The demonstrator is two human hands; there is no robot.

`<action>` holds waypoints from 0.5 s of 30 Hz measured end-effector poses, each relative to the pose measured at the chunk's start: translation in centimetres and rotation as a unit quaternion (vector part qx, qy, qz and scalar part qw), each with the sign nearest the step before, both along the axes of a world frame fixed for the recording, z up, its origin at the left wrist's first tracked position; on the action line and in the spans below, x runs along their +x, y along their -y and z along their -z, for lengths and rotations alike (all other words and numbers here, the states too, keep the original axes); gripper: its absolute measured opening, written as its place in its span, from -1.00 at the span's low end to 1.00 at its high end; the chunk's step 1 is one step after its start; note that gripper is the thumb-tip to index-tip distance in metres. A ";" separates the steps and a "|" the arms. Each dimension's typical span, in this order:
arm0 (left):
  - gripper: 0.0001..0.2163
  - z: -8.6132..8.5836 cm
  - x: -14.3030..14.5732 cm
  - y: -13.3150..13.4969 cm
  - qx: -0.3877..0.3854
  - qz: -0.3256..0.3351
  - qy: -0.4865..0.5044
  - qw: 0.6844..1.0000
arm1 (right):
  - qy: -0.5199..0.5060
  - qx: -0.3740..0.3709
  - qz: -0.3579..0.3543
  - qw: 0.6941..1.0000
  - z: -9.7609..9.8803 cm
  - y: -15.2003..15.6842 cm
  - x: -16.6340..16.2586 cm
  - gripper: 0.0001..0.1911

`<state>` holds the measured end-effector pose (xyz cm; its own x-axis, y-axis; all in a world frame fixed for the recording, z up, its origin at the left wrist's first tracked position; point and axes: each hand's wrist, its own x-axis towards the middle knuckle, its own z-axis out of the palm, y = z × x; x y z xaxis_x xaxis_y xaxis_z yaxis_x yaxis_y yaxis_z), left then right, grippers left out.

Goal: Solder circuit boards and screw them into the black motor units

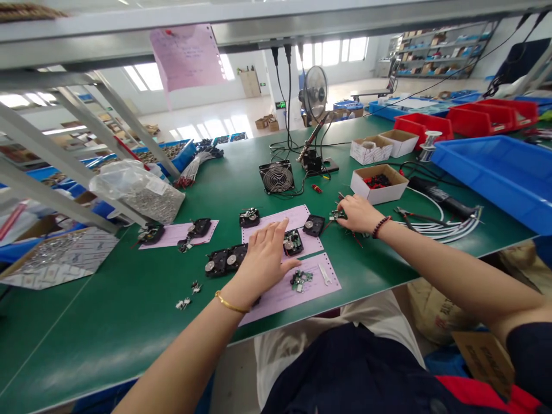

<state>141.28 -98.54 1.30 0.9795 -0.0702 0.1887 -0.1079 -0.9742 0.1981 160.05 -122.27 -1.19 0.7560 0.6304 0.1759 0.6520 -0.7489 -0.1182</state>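
My left hand [264, 259] is stretched out flat, palm down, over the pink paper sheets, its thumb apart from the fingers. Black square housings [219, 262] with round metal discs lie to its left, and another open housing [293, 242] with a green board inside is just beyond the thumb. What lies under the palm is hidden. My right hand [357, 214] is closed at the fingertips on a small circuit board [338, 214] with thin wires. Between the hands rests a black housing [314, 225]. Small green boards [301, 280] and a metal wrench [324, 275] lie on the nearest pink sheet [276, 305].
A soldering iron [311, 141] stands behind a black square fan [276, 177]. On the right are a white box [379, 183] of red and black parts, pliers [416, 219], white cables [448, 230] and a blue bin [495, 178]. A bag of metal parts [146, 192] stands left.
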 end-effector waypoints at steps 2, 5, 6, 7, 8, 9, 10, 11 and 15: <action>-0.34 -0.4 -1.5 0.8 -0.082 0.004 0.028 0.996 | 0.000 0.027 -0.004 1.000 -0.9 0.1 -0.7 -0.81; -0.46 -0.5 -3.9 2.5 -0.304 -0.007 0.025 0.952 | -0.016 0.104 -0.051 0.993 -2.9 0.1 -3.4 -0.69; -0.42 -0.3 -4.7 3.2 -0.400 -0.011 0.010 0.916 | -0.033 0.154 -0.091 0.983 -3.5 0.0 -4.8 -0.67; -0.34 -0.1 -5.4 3.9 -0.498 -0.011 -0.008 0.867 | -0.050 0.191 -0.143 0.970 -4.1 -0.1 -6.3 -0.68; -0.25 0.2 -6.2 4.5 -0.584 -0.007 -0.029 0.811 | -0.054 0.206 -0.193 0.958 -4.5 -0.3 -7.9 -0.69; -0.18 0.5 -6.9 5.1 -0.650 -0.002 -0.037 0.759 | -0.057 0.201 -0.243 0.947 -4.8 -0.6 -9.5 -0.70; -0.15 0.9 -7.7 5.5 -0.695 -0.002 -0.032 0.718 | -0.059 0.194 -0.288 0.936 -4.9 -1.0 -10.9 -0.71; -0.17 1.3 -8.6 5.8 -0.721 -0.011 -0.017 0.692 | -0.064 0.185 -0.328 0.924 -5.0 -1.6 -12.1 -0.70; -0.45 2.6 -12.9 5.4 -0.735 -0.124 0.065 0.663 | -0.135 0.150 -0.430 0.880 -4.8 -6.5 -14.3 -0.64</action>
<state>128.38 -103.92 -1.31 0.8951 0.4439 -0.0412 -0.0901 0.2706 0.9585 145.78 -115.73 3.57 0.0611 0.9453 0.3203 0.8802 0.1003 -0.4638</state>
